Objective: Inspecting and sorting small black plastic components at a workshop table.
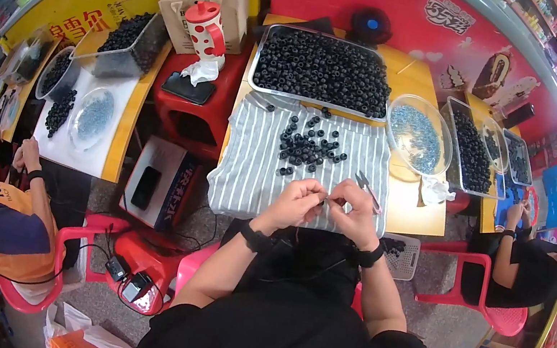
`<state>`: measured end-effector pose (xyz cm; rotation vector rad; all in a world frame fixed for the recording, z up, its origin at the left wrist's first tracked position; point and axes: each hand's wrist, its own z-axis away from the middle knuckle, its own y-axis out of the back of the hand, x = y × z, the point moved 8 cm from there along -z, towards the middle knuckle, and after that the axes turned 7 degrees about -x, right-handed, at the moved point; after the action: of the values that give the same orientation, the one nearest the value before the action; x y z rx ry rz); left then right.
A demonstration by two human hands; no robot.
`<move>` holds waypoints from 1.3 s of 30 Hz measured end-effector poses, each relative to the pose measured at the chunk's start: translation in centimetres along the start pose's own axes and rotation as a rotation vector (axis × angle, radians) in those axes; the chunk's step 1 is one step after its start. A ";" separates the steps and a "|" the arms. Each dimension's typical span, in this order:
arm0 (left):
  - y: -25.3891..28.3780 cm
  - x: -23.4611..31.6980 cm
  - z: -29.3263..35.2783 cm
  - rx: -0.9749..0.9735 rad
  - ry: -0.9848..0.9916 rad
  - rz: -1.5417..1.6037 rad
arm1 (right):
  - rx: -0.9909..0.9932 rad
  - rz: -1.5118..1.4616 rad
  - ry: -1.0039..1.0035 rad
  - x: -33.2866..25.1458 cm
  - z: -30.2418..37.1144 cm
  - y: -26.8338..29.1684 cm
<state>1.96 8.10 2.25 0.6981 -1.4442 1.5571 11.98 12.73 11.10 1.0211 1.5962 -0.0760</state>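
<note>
My left hand (295, 204) and my right hand (355, 212) meet over the near edge of a grey-and-white striped cloth (237, 182). Thumbs and fingertips are pinched together on both; whatever sits between them is too small to make out. Just beyond lies a loose group of small black bead-like parts with holes (307, 151). A pair of small snips (370, 192) with reddish handles rests on the cloth beside my right hand. Farther back, a metal tray (257, 86) is heaped with the same black parts. To its right, a round clear tub (390, 130) holds small pale-blue pieces.
Crumpled tissue (437, 192) lies right of the cloth. On a red stool (189, 116) at left stand a spotted cup (206, 30) and a dark phone (188, 88). Co-workers sit on both sides at tables with similar bins (118, 61). Cables and adapters (137, 286) lie on a red stool.
</note>
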 end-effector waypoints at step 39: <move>-0.1 0.7 0.3 0.134 -0.170 -0.045 | 0.321 -0.656 -0.432 5.5 2.3 -1.0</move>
<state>1.63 7.93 2.94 0.9555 -1.4454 1.6016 13.40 13.90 5.34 0.6158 1.4748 -0.9599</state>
